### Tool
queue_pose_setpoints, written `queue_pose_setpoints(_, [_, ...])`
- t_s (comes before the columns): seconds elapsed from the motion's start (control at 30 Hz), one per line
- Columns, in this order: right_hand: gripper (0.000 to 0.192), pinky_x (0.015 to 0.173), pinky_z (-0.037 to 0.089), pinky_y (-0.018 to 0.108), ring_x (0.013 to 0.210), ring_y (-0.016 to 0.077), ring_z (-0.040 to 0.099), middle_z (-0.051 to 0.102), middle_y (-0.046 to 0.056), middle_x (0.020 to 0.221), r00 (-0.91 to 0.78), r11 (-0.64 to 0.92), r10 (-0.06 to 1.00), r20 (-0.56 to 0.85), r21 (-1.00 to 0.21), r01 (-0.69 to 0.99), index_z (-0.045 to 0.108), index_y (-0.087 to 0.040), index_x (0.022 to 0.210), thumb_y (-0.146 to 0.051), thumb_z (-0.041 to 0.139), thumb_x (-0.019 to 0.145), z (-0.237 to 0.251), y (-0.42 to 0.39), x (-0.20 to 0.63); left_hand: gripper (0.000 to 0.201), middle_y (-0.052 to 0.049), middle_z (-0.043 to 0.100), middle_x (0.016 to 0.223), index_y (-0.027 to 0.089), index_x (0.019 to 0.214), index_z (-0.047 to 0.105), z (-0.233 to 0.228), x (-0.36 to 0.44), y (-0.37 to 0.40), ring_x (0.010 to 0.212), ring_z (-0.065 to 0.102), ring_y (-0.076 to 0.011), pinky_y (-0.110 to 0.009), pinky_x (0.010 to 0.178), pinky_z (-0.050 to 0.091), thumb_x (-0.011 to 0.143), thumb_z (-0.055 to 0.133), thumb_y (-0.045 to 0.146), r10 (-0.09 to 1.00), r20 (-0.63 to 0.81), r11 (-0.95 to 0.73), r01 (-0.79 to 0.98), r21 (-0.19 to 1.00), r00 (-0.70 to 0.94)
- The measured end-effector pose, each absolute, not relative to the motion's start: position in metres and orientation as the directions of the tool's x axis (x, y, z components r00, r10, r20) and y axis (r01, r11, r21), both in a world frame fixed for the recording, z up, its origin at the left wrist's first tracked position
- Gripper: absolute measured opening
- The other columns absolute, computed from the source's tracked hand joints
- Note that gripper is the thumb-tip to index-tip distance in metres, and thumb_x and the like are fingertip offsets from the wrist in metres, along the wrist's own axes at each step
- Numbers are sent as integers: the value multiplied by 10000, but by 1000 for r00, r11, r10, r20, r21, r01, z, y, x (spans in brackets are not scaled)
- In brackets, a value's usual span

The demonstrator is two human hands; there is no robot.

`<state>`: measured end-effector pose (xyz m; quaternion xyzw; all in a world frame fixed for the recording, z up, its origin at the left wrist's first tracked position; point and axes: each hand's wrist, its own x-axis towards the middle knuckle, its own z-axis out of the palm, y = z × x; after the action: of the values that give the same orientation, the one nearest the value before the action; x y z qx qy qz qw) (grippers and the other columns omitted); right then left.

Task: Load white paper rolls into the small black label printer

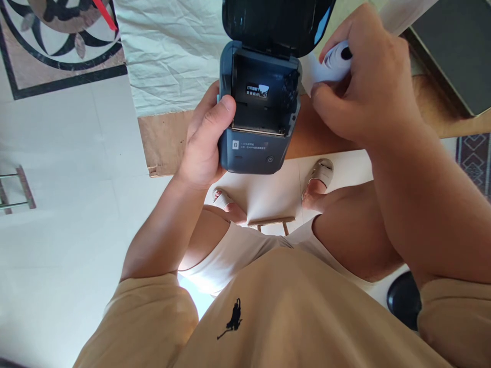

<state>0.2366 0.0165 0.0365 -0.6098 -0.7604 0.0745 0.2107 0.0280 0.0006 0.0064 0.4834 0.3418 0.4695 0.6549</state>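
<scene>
A small dark blue-grey label printer [255,148] is held in front of me with its black lid [276,23] swung open, showing the empty paper bay. My left hand [205,138] grips the printer's left side, thumb resting on the bay's edge. My right hand [364,82] is just right of the printer and closed around a white paper roll [333,61] with a dark core. The roll is partly hidden by my fingers.
I am seated, with my knees and sandalled feet [320,176] below the printer. Brown cardboard [164,140] and a crumpled white sheet [169,51] lie on the pale tiled floor. A dark panel [456,46] sits at the upper right, a metal frame [15,189] at the left edge.
</scene>
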Motion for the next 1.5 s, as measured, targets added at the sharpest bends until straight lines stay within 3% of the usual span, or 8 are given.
queue_pose_setpoints(0.13, [351, 769, 386, 297, 929, 156, 474, 481, 76, 1017, -155, 239, 955, 255, -344, 908, 507, -164, 1013, -320, 491, 698, 34, 17, 241, 236, -5, 666, 769, 329, 896, 561, 7, 30, 1, 896, 643, -251, -366, 625, 477, 757, 390, 415, 947, 36, 71, -315, 946, 320])
queue_pose_setpoints(0.4, [434, 908, 409, 309, 1021, 131, 448, 481, 29, 1075, -238, 354, 912, 334, -349, 868, 457, -157, 1071, -153, 479, 638, 33, 16, 245, 278, 5, 675, 797, 382, 951, 554, 7, 29, 1, 888, 638, -256, -388, 610, 464, 748, 369, 424, 947, 37, 49, -260, 964, 318])
queue_pose_setpoints(0.53, [510, 864, 427, 307, 988, 133, 467, 483, 30, 1071, -293, 400, 902, 316, -360, 843, 450, -178, 1104, -98, 443, 601, 31, 16, 246, 307, 6, 681, 756, 398, 1004, 531, 5, 26, 1, 845, 650, -256, -408, 645, 459, 771, 334, 427, 926, 85, 18, -266, 964, 369])
queue_pose_setpoints(0.67, [384, 864, 419, 320, 993, 154, 469, 498, 32, 1061, -312, 408, 904, 294, -365, 837, 450, -219, 1089, -275, 485, 711, 31, 17, 246, 343, -1, 687, 739, 390, 1052, 519, 6, 27, 1, 847, 650, -266, -413, 638, 462, 763, 342, 435, 931, 53, 42, -249, 968, 360])
queue_pose_setpoints(0.77, [262, 839, 412, 318, 931, 145, 489, 531, 27, 970, -274, 371, 918, 286, -378, 848, 493, -233, 991, -354, 443, 763, 33, 16, 243, 288, -3, 680, 758, 365, 951, 569, 7, 29, 1, 866, 645, -267, -404, 623, 468, 744, 379, 427, 945, 36, 67, -301, 951, 324])
queue_pose_setpoints(0.9, [228, 780, 417, 310, 843, 122, 502, 541, 14, 879, -261, 353, 927, 268, -397, 847, 510, -211, 947, -328, 424, 772, 35, 15, 241, 194, -3, 666, 828, 326, 826, 586, 7, 32, 0, 907, 635, -260, -372, 611, 477, 737, 427, 392, 955, 41, 71, -359, 931, 294])
queue_pose_setpoints(1.2, [226, 769, 420, 286, 836, 114, 503, 534, 8, 875, -284, 378, 917, 279, -384, 843, 503, -204, 955, -280, 456, 748, 33, 16, 242, 249, 2, 652, 883, 354, 902, 545, 4, 29, 2, 953, 622, -251, -363, 621, 475, 755, 362, 438, 939, 64, 35, -280, 959, 337])
queue_pose_setpoints(1.5, [218, 785, 426, 310, 870, 131, 513, 556, 6, 913, -279, 367, 922, 270, -377, 850, 515, -233, 950, -286, 457, 747, 32, 17, 243, 238, -5, 658, 919, 336, 890, 569, 5, 30, 2, 968, 622, -258, -365, 624, 489, 773, 377, 414, 944, 69, 52, -351, 935, 323])
